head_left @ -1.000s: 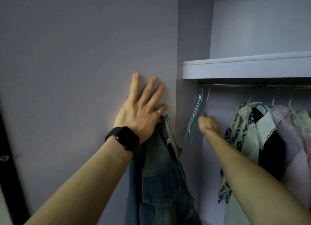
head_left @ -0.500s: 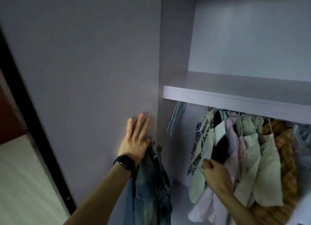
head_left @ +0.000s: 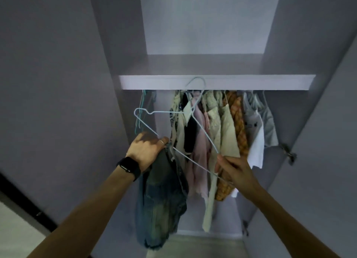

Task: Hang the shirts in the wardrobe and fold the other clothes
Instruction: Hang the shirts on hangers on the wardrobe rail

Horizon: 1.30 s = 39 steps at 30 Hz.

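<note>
Head: hanger (head_left: 168,112) in right grip (head_left: 237,172)

Here's the hanger (head_left: 168,112): thin wire under a smooth pale-blue coating, with just a faint sheen. The denim shirt (head_left: 162,196) is heavy cloth, faded and washed out, coarse in the weave, its bottom hem frayed ragged. The wardrobe panel (head_left: 58,84) and shelf edge (head_left: 251,82) read as flat matt lilac board, smooth, no grain showing. On the rail it's all soft cloth: an orange check shirt (head_left: 238,122) with a woven look, a thin pink top (head_left: 201,157) raw at the hem, a smooth white tee (head_left: 256,141). The hinge (head_left: 288,153) on the right door is dull bare metal, and the watch strap (head_left: 129,167) is matt black.
</note>
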Each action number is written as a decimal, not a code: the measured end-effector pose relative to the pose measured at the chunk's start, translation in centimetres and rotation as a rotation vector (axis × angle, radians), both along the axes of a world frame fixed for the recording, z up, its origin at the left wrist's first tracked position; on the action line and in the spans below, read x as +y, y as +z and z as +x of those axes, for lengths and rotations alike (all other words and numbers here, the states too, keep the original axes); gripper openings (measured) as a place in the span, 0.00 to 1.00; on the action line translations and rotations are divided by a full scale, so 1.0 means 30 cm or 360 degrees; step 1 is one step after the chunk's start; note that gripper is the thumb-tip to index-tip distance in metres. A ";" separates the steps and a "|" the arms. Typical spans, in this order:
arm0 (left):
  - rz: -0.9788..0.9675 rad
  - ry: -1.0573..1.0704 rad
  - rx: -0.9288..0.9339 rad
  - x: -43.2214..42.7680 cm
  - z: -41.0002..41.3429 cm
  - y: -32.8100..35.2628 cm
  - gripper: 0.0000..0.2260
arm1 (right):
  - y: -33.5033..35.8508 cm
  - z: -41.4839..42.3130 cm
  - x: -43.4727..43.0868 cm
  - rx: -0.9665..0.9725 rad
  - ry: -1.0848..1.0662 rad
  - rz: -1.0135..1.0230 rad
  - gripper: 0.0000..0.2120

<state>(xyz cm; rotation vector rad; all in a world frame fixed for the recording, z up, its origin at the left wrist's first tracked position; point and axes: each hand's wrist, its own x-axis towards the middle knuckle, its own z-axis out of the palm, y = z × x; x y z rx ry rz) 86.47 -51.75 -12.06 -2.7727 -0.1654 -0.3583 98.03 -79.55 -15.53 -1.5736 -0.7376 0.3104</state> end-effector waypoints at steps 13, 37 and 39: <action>0.0197 -0.0504 -0.0019 -0.260 0.103 0.004 0.31 | 0.270 0.118 -0.071 0.0757 0.0130 0.0052 0.13; -0.1031 0.0298 0.0159 -0.411 0.134 0.183 0.17 | 0.150 0.140 -0.084 -0.0223 -0.0045 -0.0573 0.14; -0.0880 0.0266 0.0011 -0.385 0.114 0.192 0.10 | 0.174 0.160 -0.095 -0.0210 -0.0065 -0.0574 0.13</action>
